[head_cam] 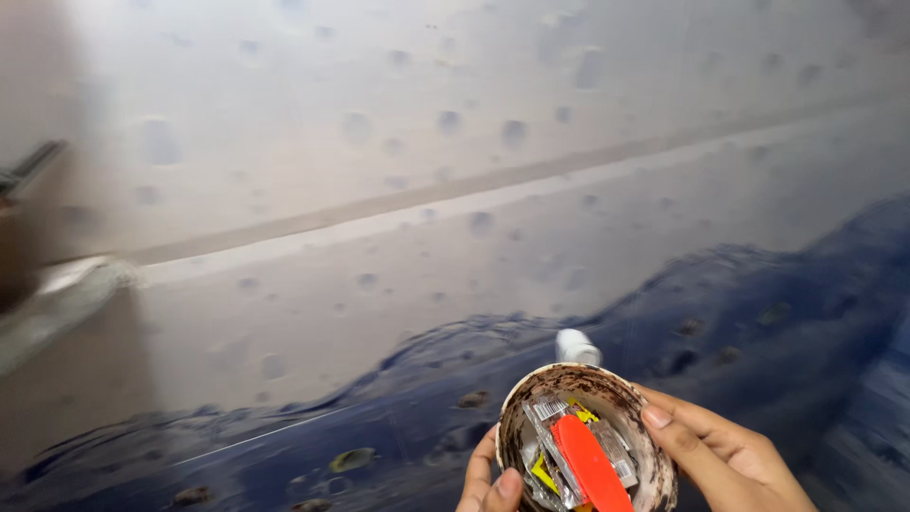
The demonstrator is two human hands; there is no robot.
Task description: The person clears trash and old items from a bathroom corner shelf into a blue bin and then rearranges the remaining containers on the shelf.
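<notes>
Cradling a small round cup (654,455) at the bottom edge of the view, both hands close on its stained, rusty-brown rim: the left hand (488,484) curls its fingers against the near left side with the thumb up at the rim, and the right hand (720,455) wraps the right side, thumb laid along the edge. Neither hand is open; both grip the cup between them. Inside it lie a red strip-like piece (590,462), crumpled silver foil wrappers (550,417) and a bit of yellow packaging (542,471), all loose in the bowl. The step in hand looks like carrying or presenting the filled cup, held level; any further move would call for keeping it upright so the scraps stay in. Just beyond the rim a small white cylindrical cap (576,346) shows. Farther off spreads dark blue paint (758,294) over a pale, pock-marked wall (379,123), blurred by motion.
</notes>
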